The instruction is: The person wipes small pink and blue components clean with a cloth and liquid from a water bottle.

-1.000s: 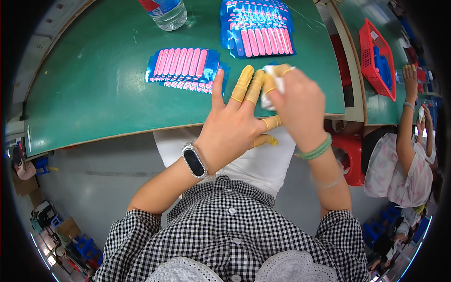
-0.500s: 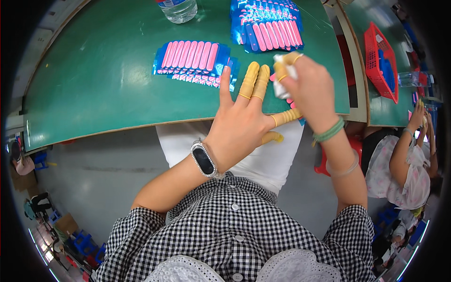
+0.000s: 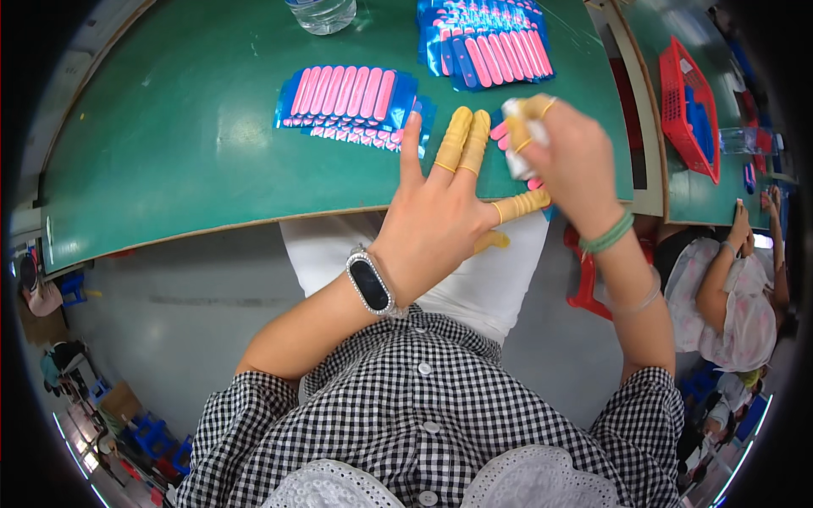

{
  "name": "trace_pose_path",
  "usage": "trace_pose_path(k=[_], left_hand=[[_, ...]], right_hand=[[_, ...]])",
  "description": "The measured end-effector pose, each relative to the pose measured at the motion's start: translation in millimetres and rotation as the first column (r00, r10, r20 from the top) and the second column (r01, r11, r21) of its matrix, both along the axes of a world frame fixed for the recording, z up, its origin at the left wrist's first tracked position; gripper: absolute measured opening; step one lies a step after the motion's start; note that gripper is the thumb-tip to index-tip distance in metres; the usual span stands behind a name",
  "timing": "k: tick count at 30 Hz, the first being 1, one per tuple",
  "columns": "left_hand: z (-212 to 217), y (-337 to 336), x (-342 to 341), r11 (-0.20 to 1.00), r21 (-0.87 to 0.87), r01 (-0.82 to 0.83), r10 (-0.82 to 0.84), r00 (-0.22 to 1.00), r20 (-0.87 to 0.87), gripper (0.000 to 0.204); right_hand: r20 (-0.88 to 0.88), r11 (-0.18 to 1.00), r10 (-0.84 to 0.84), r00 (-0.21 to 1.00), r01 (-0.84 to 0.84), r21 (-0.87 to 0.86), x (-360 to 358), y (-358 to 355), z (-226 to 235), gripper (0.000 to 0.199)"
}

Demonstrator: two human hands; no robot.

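My left hand (image 3: 440,207) lies with its fingers spread at the table's near edge, yellow finger cots on most of them. Its thumb side is beside pink rounded strips (image 3: 500,134), which are partly hidden by my hands. In my right hand (image 3: 576,157), also wearing yellow cots, a wad of white cloth or tissue (image 3: 518,165) is gripped just above those strips. Left of them lies a stack of blue film sheets with pink rounded strips (image 3: 343,93), near my left little finger. A larger pile of similar blue and pink sheets (image 3: 500,59) sits farther back.
The green table (image 3: 169,152) ends in a curved-looking near edge over my lap. A clear bottle (image 3: 322,17) stands at the back. On the neighbouring table at right are a red basket (image 3: 690,110) and another bottle (image 3: 741,141); a person (image 3: 720,279) sits there. A red stool (image 3: 584,284) stands below.
My right hand has shifted slightly right with the white wad, uncovering more of the pink strips. My left hand stays spread in nearly the same place. The neighbouring person's hands have moved.
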State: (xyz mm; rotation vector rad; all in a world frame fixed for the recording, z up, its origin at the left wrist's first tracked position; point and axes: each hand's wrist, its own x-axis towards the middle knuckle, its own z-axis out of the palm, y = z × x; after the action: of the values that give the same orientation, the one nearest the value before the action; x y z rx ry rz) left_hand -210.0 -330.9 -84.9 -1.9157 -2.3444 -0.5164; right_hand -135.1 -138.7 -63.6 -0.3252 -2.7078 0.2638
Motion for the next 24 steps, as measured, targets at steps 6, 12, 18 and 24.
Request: trace_pose_path(k=[6, 12, 18, 24], left_hand=[[2, 1, -2, 1.000, -0.012, 0.009, -0.009, 1.000, 0.026, 0.063], [4, 1, -2, 1.000, 0.000, 0.012, -0.012, 0.998, 0.064, 0.075], [-3, -1, -1, 0.999, -0.006, -0.032, 0.031, 0.999, -0.037, 0.090], [1, 2, -1, 1.000, -0.008, -0.018, 0.018, 1.000, -0.001, 0.085]], right_hand=[[0.006, 0.993, 0.116, 0.993, -0.116, 0.011, 5, -21, 0, 0.021], [0.009, 0.995, -0.095, 0.995, 0.095, 0.030, 15, 27, 2, 0.026], [0.000, 1.000, 0.023, 1.000, -0.023, 0.012, 36, -32, 3, 0.026], [0.014, 0.977, -0.207, 0.978, 0.205, 0.057, 49, 15, 4, 0.025]])
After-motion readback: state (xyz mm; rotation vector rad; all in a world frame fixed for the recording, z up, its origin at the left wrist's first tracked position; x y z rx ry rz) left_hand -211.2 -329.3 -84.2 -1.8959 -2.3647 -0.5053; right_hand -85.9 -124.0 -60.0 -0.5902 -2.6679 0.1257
